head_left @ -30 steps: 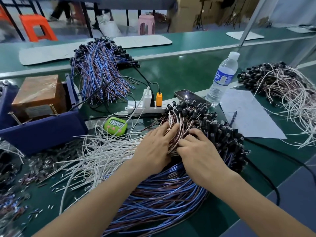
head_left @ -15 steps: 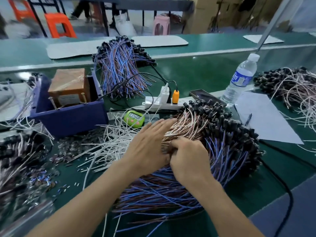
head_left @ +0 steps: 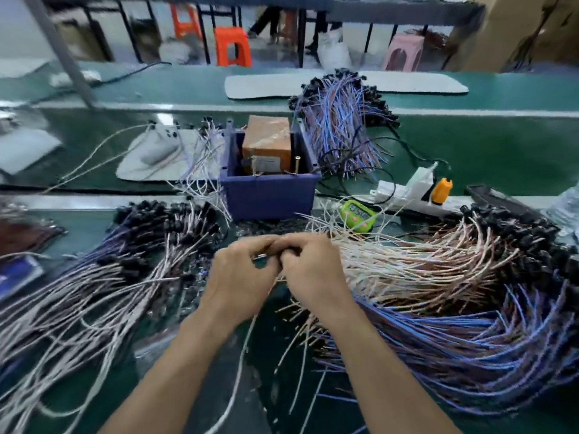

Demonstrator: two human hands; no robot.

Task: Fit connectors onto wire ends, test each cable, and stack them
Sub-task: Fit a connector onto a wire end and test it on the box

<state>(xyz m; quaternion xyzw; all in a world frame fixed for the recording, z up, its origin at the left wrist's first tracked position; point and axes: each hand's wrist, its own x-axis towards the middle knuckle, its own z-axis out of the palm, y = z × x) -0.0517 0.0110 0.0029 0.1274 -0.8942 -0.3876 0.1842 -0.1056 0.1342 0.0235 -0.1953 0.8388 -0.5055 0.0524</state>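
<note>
Left fingers (head_left: 263, 245) and right fingers (head_left: 291, 249) are curled and meet tip to tip, both pinching a wire end (head_left: 261, 256). Blur hides whether a connector is already in there. Your left hand (head_left: 241, 277) and right hand (head_left: 313, 270) sit knuckle to knuckle above the tabletop (head_left: 470, 145).

Change: a second ago both hands lay on the brown and blue bundle (head_left: 438, 277), the left flat, the right digging in. Half a second ago the right had closed on strands. Now both are off it and drawn together at centre, with the bundle left at 3 o'clock. Your head has also swung left, so more of the 9 o'clock side shows.

Meaning, as a judgement: picking is over and you have one cable singled out. This looks like the fitting step, not testing or stacking.

A pale wire (head_left: 243, 355) trails from under the hands toward 6 o'clock. It is probably the same cable, but I can't confirm that.

Around the hands:
- 9 o'clock: pale cable pile (head_left: 125, 267) with black connectors at the far ends.
- 12 o'clock: blue bin (head_left: 269, 195) holding a brown block. Dark loose bits lie just in front, too blurred to name.
- 1 o'clock: green timer (head_left: 357, 216), with the power strip (head_left: 404, 195) beyond it.
- Farther at 1 o'clock: another blue bundle (head_left: 338, 126).
</note>
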